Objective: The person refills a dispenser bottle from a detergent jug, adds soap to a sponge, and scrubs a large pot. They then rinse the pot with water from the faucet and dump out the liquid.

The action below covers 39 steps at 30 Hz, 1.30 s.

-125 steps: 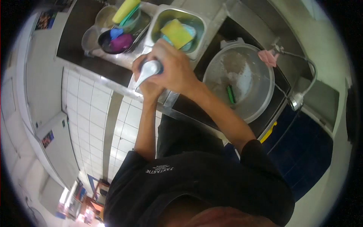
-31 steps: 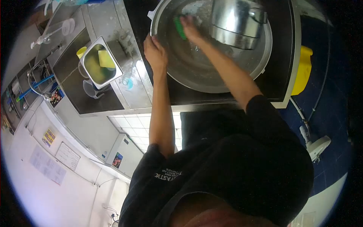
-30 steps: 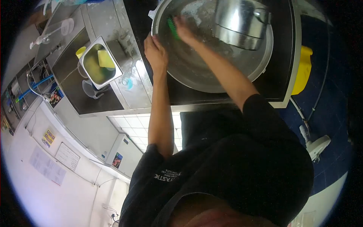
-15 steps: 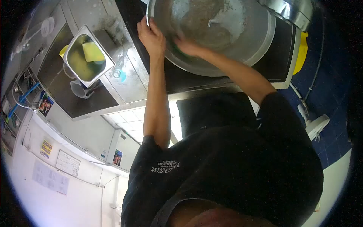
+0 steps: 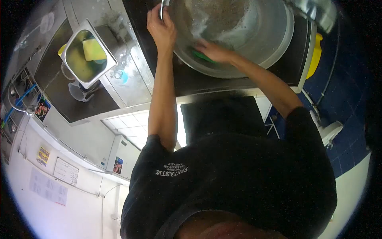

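Moved: brush (image 5: 203,55) and right hand (image 5: 215,51), from the tub's left wall a second ago to its near wall; metal cylinder (image 5: 314,11), over the tub then, now shows past its right rim.
Right hand: partly curled, fingers bent over the brush and holding it against the tub's inner wall; slightly blurred.
Left hand: (image 5: 162,31) closed around the tub's left rim, palm on the outside.
Brush: green, mostly covered by the right hand, inside the tub toward the tabletop's near edge.
Tub: (image 5: 274,46) wide and round, set toward the right edge of the tabletop (image 5: 137,71), with pale foam (image 5: 242,28) inside.
Pan: (image 5: 111,65) steel, rectangular, toward the tabletop's left end, holding a yellow sponge (image 5: 93,49).
Jug: (image 5: 76,91) beside the pan, toward the tabletop's near left corner.
Yellow container: (image 5: 315,55) just beyond the tabletop's right edge.
Cylinder: blurred, cut off by the frame; its exact kind is unclear.
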Each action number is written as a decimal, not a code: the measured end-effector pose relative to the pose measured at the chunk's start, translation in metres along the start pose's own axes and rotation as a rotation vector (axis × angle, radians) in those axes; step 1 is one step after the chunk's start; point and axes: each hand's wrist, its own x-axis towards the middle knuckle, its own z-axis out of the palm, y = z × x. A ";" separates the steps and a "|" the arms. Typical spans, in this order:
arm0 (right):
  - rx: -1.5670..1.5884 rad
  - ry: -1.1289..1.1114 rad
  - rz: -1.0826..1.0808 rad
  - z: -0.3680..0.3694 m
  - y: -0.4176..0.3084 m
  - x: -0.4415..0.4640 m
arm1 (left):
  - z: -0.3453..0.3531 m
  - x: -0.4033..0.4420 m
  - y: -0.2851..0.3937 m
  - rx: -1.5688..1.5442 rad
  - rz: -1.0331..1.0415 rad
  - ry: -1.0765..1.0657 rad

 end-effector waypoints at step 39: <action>-0.431 0.039 0.353 0.003 0.067 0.053 | -0.010 -0.005 0.047 -0.095 -0.053 0.009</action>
